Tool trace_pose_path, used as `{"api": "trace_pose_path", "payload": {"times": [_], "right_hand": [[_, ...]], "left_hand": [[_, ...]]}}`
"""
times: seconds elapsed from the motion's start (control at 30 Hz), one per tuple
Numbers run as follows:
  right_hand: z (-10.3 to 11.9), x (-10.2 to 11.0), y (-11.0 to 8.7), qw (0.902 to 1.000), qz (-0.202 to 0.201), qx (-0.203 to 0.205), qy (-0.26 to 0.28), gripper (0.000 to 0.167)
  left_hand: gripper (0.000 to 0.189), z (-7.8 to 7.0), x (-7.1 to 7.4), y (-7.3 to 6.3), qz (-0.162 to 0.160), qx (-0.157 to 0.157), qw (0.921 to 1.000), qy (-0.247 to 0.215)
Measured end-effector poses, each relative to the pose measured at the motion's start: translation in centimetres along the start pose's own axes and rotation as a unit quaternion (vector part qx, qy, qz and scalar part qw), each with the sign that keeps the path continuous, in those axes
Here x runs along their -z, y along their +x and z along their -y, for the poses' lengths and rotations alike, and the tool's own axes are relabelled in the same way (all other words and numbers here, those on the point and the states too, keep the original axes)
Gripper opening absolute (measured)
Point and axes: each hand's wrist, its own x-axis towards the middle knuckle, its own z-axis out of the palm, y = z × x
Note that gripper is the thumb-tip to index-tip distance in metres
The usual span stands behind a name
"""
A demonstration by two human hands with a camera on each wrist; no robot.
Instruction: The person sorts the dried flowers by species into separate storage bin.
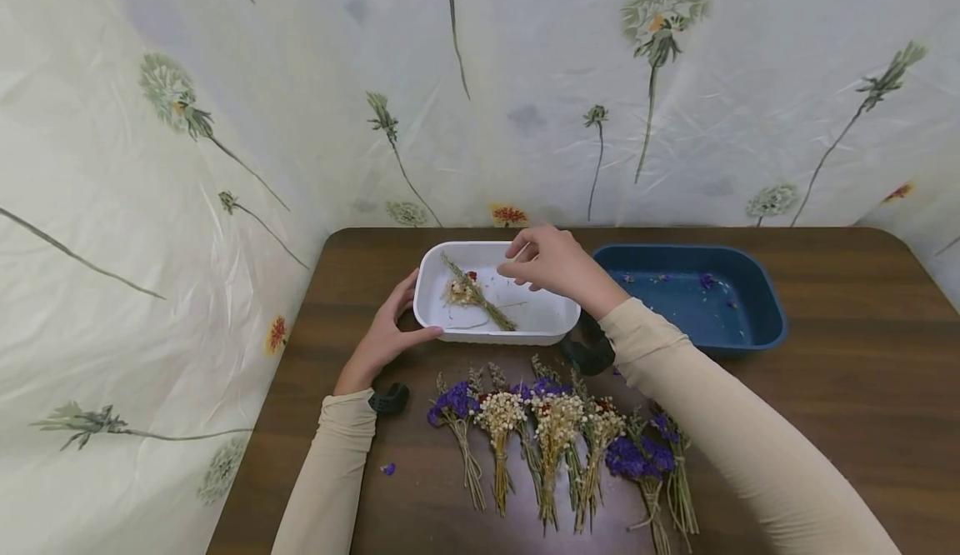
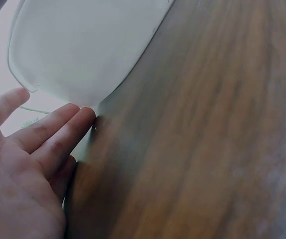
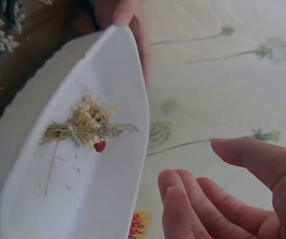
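My left hand (image 1: 385,340) spans the left end of a white tub (image 1: 498,337), thumb at the near rim and fairly straight fingers (image 2: 66,142) against its outer wall. Over the tub's right part hovers my right hand (image 1: 551,265), fingers loosely bent, thumb apart from them, nothing between them. Inside the tub a tied bunch of green dried grass (image 1: 487,301) lies slantwise across small cream dried flowers (image 3: 90,112). A small red bloom (image 3: 99,146) shows beside them. Loose bits and a thin stalk (image 3: 50,169) are scattered on the tub floor.
Several tied bunches of purple and cream dried flowers (image 1: 555,422) lie in a row along the near side. At the right stands a blue tub (image 1: 768,334) with loose petals inside. A purple petal (image 1: 387,469) lies on the brown table (image 1: 840,322). A flower-print sheet (image 1: 525,155) hangs behind.
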Motion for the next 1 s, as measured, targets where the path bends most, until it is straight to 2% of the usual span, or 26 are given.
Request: {"api": "trace_pose_path", "payload": {"times": [0.27,0.47,0.8,1.0], "right_hand": [[-0.9,0.0,-4.1,0.9998,-0.017,0.002,0.006,0.035],[-2.0,-0.1,-7.5,0.9996,-0.019,-0.016,0.014,0.038],[-5.1,-1.1,-12.3,0.9979,-0.053,-0.035,0.015,0.026],[-6.6,-2.3,-14.6,0.9969,-0.056,-0.054,-0.012,0.016]], "left_hand": [[0.102,0.1,0.1,0.1,-0.003,-0.006,0.9999,0.009],[0.1,0.0,0.0,0.0,-0.005,-0.01,0.9999,0.011],[0.101,0.0,-0.1,0.0,-0.005,-0.013,0.9998,0.013],[0.101,0.0,-0.1,0.0,-0.004,-0.016,0.9998,0.011]]}}
